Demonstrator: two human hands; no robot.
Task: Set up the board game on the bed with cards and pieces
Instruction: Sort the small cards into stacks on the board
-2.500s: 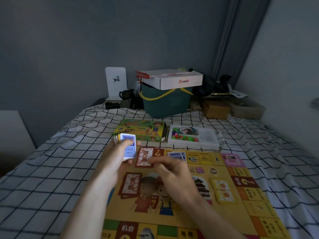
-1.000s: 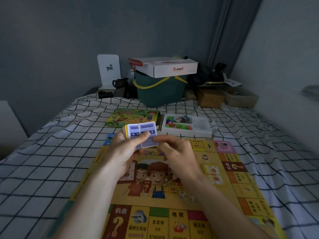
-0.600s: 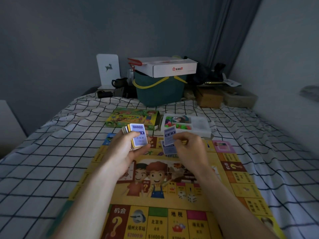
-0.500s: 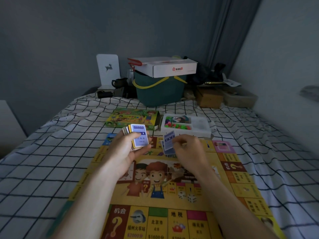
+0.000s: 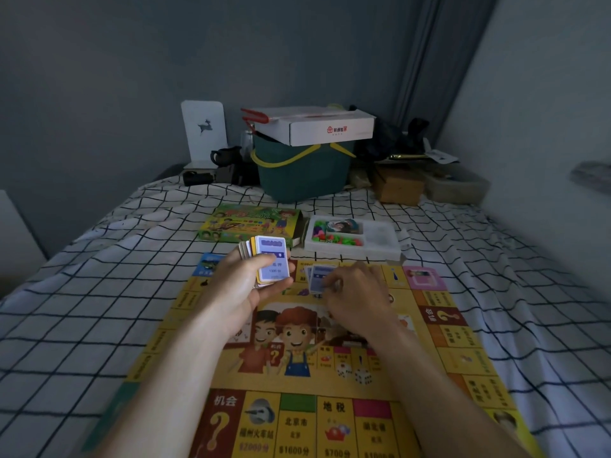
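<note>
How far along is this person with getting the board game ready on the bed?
Partway. Done: the game board lies unfolded on the bed. In hand: the left hand grips a deck of cards, while the right hand sets blue cards down near the board's far edge. Left: most of the deck, and the colourful pieces in the white tray behind the board.

We see a white sheet [image 5: 99, 292] with a black grid, a yellow board [image 5: 330, 378] edged in red, green and pink squares, blue-faced cards [image 5: 271, 259], a green-and-yellow box [image 5: 251, 223], a white tray [image 5: 353, 239] and a dark green bucket [image 5: 304, 173] with yellow handles.
</note>
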